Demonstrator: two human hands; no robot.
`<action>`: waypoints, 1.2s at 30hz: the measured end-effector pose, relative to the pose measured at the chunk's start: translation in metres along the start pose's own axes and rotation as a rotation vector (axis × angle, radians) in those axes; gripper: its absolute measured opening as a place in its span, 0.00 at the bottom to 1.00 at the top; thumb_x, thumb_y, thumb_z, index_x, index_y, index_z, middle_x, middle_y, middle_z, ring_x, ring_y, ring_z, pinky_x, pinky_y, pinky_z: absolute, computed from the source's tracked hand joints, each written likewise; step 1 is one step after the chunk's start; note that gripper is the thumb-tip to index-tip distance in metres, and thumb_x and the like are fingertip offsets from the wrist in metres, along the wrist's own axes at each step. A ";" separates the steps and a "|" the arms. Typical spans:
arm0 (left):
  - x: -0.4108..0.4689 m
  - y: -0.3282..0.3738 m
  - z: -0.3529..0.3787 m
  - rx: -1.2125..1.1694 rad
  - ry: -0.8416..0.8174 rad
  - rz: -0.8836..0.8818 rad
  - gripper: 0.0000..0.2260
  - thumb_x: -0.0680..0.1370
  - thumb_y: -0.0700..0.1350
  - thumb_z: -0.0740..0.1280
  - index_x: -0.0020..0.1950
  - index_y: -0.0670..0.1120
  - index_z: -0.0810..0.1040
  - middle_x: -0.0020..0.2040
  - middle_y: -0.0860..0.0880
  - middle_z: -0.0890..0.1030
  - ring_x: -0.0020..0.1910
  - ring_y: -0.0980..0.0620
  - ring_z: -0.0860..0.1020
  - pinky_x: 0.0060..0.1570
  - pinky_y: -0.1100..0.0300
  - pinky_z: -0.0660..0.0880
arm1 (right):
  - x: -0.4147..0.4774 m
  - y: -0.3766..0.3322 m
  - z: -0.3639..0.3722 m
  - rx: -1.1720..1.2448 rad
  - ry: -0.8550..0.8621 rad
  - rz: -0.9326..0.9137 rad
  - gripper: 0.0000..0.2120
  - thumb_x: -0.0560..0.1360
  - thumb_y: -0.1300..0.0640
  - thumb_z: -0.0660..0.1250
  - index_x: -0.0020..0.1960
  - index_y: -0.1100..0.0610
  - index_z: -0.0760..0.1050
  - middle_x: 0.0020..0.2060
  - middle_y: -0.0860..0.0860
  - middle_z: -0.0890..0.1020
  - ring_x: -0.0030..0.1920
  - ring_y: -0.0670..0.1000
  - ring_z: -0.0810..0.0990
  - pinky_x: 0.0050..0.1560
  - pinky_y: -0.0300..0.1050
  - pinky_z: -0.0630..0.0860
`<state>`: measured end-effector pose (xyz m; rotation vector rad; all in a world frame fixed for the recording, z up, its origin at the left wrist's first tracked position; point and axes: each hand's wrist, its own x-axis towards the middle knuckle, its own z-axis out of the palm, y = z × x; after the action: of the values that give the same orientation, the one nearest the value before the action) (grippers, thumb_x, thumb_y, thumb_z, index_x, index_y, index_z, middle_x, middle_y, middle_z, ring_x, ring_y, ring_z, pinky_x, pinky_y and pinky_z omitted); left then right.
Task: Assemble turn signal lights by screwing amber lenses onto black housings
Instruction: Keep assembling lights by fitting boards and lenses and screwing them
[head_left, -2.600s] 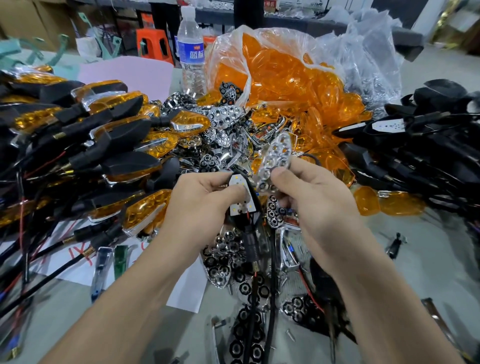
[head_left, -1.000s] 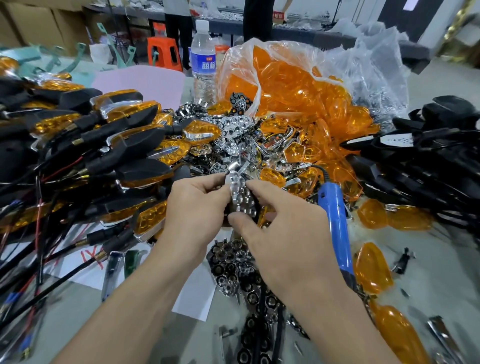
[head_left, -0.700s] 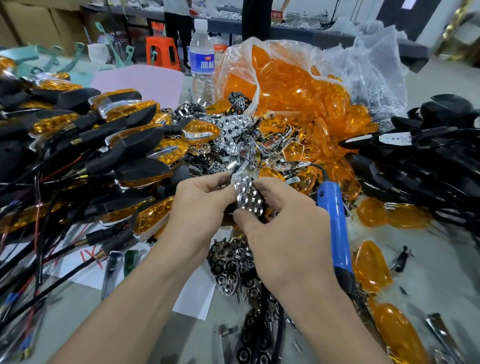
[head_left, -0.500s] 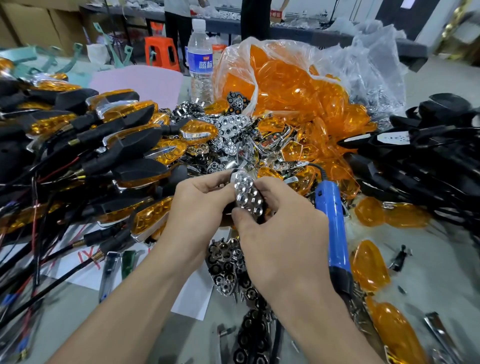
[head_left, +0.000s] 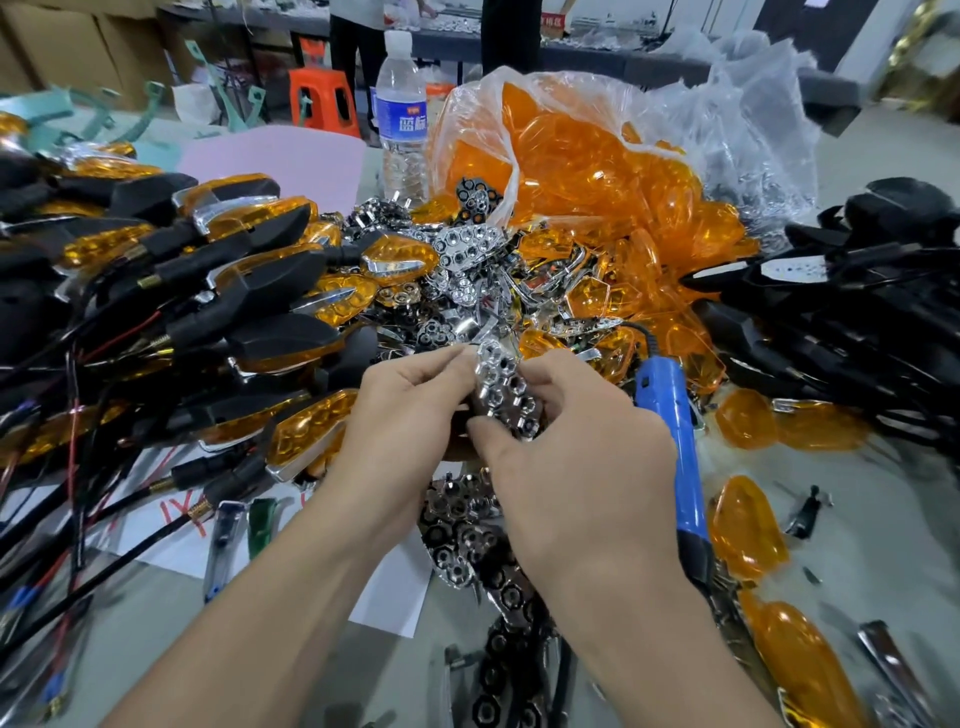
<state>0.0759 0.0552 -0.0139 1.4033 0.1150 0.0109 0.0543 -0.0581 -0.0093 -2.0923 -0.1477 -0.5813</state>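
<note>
The chrome reflector (head_left: 503, 387) is pinched by the left hand (head_left: 400, 431) and the right hand (head_left: 576, 478), its long axis running away from the body. The black housing presumed beneath is hidden. Loose amber lenses (head_left: 743, 525) lie rightward, nearer the right hand, beyond the blue screwdriver (head_left: 670, 441).

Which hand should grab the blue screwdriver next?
Probably the right hand: the blue screwdriver lies just beside it, on its own side. The left hand is farther off, and its grip could steady the chrome reflector that both hands hold.
</note>
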 end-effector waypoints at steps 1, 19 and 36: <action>0.000 0.001 -0.001 -0.009 -0.035 -0.027 0.16 0.85 0.52 0.63 0.52 0.45 0.88 0.48 0.40 0.87 0.42 0.44 0.85 0.38 0.52 0.83 | 0.000 -0.001 -0.001 -0.024 0.005 -0.009 0.23 0.67 0.49 0.72 0.45 0.22 0.68 0.46 0.22 0.75 0.43 0.40 0.78 0.35 0.46 0.78; 0.000 0.003 -0.005 0.025 -0.104 0.113 0.17 0.84 0.34 0.61 0.53 0.48 0.88 0.46 0.42 0.88 0.41 0.49 0.86 0.36 0.61 0.81 | 0.011 0.017 -0.021 0.085 -0.217 0.158 0.07 0.76 0.52 0.70 0.53 0.45 0.82 0.40 0.42 0.87 0.43 0.46 0.85 0.46 0.54 0.83; -0.002 0.007 -0.005 0.020 -0.150 0.151 0.22 0.78 0.25 0.66 0.61 0.49 0.81 0.47 0.47 0.89 0.41 0.52 0.86 0.36 0.62 0.81 | 0.028 0.032 -0.039 0.586 -0.499 0.400 0.18 0.75 0.70 0.72 0.48 0.46 0.86 0.44 0.53 0.89 0.39 0.51 0.84 0.37 0.44 0.81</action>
<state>0.0735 0.0615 -0.0080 1.4251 -0.1156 0.0295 0.0763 -0.1113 -0.0030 -1.5851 -0.1541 0.2190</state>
